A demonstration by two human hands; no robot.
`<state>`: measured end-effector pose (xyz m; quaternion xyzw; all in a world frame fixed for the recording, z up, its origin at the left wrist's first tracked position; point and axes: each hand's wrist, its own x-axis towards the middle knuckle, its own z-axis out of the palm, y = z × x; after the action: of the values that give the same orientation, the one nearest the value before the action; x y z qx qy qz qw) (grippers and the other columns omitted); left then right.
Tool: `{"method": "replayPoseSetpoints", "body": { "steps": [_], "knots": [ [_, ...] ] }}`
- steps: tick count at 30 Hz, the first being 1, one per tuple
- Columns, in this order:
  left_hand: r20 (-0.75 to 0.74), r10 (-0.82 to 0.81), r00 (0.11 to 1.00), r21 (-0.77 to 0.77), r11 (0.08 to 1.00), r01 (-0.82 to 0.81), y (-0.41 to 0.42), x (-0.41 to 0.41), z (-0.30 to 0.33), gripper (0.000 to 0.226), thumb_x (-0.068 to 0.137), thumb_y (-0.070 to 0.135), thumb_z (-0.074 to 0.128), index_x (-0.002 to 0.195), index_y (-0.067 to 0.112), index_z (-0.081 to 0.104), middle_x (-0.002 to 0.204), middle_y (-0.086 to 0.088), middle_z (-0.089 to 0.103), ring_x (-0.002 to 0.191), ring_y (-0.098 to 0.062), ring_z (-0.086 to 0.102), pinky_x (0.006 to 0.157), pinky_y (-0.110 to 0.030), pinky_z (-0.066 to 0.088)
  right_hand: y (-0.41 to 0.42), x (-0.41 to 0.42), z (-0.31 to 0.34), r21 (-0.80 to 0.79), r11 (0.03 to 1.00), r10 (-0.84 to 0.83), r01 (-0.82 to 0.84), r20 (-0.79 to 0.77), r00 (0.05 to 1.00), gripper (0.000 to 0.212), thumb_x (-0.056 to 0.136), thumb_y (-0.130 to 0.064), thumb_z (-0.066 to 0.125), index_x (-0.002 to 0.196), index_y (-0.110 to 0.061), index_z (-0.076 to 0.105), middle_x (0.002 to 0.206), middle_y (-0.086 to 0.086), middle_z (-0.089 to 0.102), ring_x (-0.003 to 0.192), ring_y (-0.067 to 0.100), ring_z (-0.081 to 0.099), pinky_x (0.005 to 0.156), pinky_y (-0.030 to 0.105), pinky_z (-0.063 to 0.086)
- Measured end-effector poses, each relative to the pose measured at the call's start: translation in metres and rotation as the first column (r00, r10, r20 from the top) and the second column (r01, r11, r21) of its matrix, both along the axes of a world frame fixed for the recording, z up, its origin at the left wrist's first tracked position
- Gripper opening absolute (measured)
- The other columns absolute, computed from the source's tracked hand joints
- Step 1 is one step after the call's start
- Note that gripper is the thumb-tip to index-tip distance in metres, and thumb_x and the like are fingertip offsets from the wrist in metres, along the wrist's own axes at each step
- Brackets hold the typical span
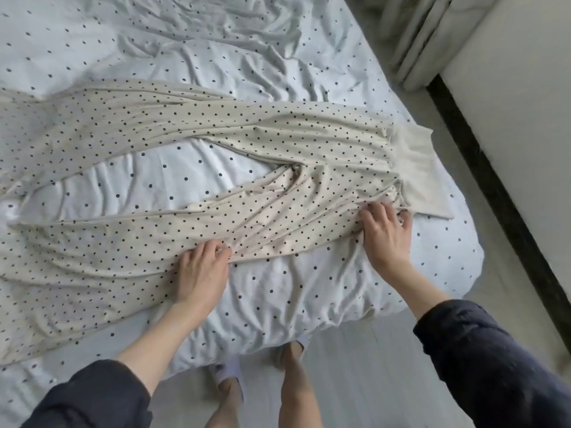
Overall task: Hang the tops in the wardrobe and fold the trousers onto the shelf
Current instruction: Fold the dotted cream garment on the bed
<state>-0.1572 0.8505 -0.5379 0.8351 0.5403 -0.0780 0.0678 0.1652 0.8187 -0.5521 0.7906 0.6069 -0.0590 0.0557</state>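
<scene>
The cream polka-dot trousers (216,168) lay spread across the bed (278,282), waistband (414,171) to the right near the bed's corner and the two wide legs running off to the left, parted so that a wedge of the dotted sheet showed between them. The left hand (202,273) rested on the near leg about midway along, its fingertips curled into the cloth and seemingly pinching up a small ridge at the near edge. The right hand (386,236) sat on the fabric just below the waistband, fingers spread and bent, gathering the cloth under them; whether it truly gripped or only pressed, I could not tell. Both hands on the same near leg suggested it was about to be lifted over the far one, which would make the first fold. No wardrobe or shelf showed; only the pale floor (370,366) and a curtain (426,41) at the far right
</scene>
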Motion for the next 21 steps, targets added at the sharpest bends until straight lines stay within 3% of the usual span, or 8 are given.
{"method": "replayPoseSetpoints", "body": {
  "steps": [3, 7, 9, 11, 13, 16, 18, 21],
  "knots": [
    [0.076, -0.017, 0.997, 0.020, 1.000, 0.016, -0.010, -0.004, 0.005, 0.028, 0.064, 0.000, 0.079, 0.088, 0.006, 0.067, 0.083, -0.008, 0.062, 0.071, -0.029, 0.063, 0.059, -0.040, 0.051, -0.009, 0.007, 0.007, 0.103, 0.995, 0.015, -0.014, -0.011, 1.000, 0.023, 0.064, 0.006, 0.072, 0.083, -0.005, 0.064, 0.084, 0.012, 0.065, 0.087, 0.033, 0.063, 0.089, 0.049, 0.036],
    [0.151, -0.025, 0.988, -0.056, 0.998, 0.033, -0.025, -0.005, 0.022, 0.014, 0.072, 0.003, 0.075, 0.078, 0.008, 0.063, 0.076, -0.004, 0.057, 0.065, -0.025, 0.057, 0.054, -0.034, 0.045, -0.028, 0.020, 0.028, 0.088, 0.996, 0.032, -0.027, -0.060, 0.998, 0.027, 0.055, 0.010, 0.074, 0.075, -0.004, 0.061, 0.066, 0.011, 0.060, 0.067, 0.033, 0.063, 0.072, 0.045, 0.049],
    [0.167, -0.010, 0.986, -0.169, 0.985, 0.038, -0.030, -0.002, 0.028, 0.004, 0.082, 0.006, 0.067, 0.083, 0.008, 0.063, 0.078, -0.004, 0.058, 0.070, -0.025, 0.057, 0.061, -0.033, 0.043, -0.038, 0.026, 0.036, 0.094, 0.995, 0.040, -0.034, -0.062, 0.997, 0.028, 0.054, 0.012, 0.075, 0.073, -0.004, 0.061, 0.062, 0.011, 0.059, 0.061, 0.033, 0.062, 0.062, 0.042, 0.050],
    [0.132, 0.035, 0.991, -0.332, 0.943, 0.011, -0.034, 0.000, 0.031, 0.011, 0.095, 0.015, 0.051, 0.093, 0.009, 0.060, 0.086, -0.003, 0.058, 0.079, -0.023, 0.057, 0.069, -0.032, 0.043, -0.048, 0.029, 0.039, 0.056, 0.998, 0.047, -0.043, -0.061, 0.997, 0.029, 0.050, 0.013, 0.075, 0.068, -0.003, 0.059, 0.058, 0.011, 0.057, 0.056, 0.033, 0.060, 0.056, 0.040, 0.049],
    [0.089, 0.040, 0.995, -0.425, 0.905, 0.001, -0.039, -0.001, 0.032, 0.017, 0.099, 0.021, 0.042, 0.096, 0.013, 0.057, 0.088, 0.000, 0.057, 0.080, -0.018, 0.057, 0.071, -0.029, 0.044, -0.060, 0.027, 0.044, -0.016, 0.999, 0.045, -0.046, -0.062, 0.997, 0.022, 0.057, 0.012, 0.069, 0.071, -0.002, 0.059, 0.062, 0.013, 0.060, 0.061, 0.035, 0.061, 0.060, 0.040, 0.046],
    [0.043, 0.006, 0.999, -0.463, 0.886, 0.014, -0.048, -0.003, 0.036, 0.015, 0.100, 0.025, 0.040, 0.093, 0.018, 0.052, 0.088, 0.002, 0.057, 0.080, -0.017, 0.056, 0.070, -0.028, 0.044, -0.077, 0.019, 0.046, -0.154, 0.988, -0.018, 0.011, -0.043, 0.999, 0.014, 0.084, -0.002, 0.048, 0.092, -0.005, 0.059, 0.090, 0.011, 0.066, 0.094, 0.032, 0.060, 0.075, 0.036, 0.036],
    [0.027, -0.022, 0.999, -0.473, 0.881, 0.032, -0.052, -0.005, 0.041, 0.016, 0.100, 0.025, 0.040, 0.094, 0.019, 0.052, 0.087, 0.002, 0.057, 0.080, -0.016, 0.055, 0.069, -0.028, 0.042, -0.086, 0.014, 0.046, -0.235, 0.971, -0.040, 0.034, -0.021, 0.999, 0.022, 0.089, -0.008, 0.041, 0.102, -0.009, 0.057, 0.104, 0.007, 0.064, 0.106, 0.029, 0.055, 0.083, 0.035, 0.037],
    [0.060, -0.014, 0.998, -0.451, 0.892, 0.039, -0.058, -0.014, 0.056, 0.018, 0.101, 0.027, 0.039, 0.100, 0.020, 0.055, 0.077, 0.009, 0.048, 0.069, -0.007, 0.048, 0.059, -0.020, 0.033, -0.096, 0.007, 0.052, -0.300, 0.952, -0.072, 0.060, -0.027, 0.997, 0.023, 0.088, -0.010, 0.041, 0.104, -0.008, 0.057, 0.110, 0.009, 0.063, 0.112, 0.028, 0.052, 0.088, 0.035, 0.040]
  ]
}}
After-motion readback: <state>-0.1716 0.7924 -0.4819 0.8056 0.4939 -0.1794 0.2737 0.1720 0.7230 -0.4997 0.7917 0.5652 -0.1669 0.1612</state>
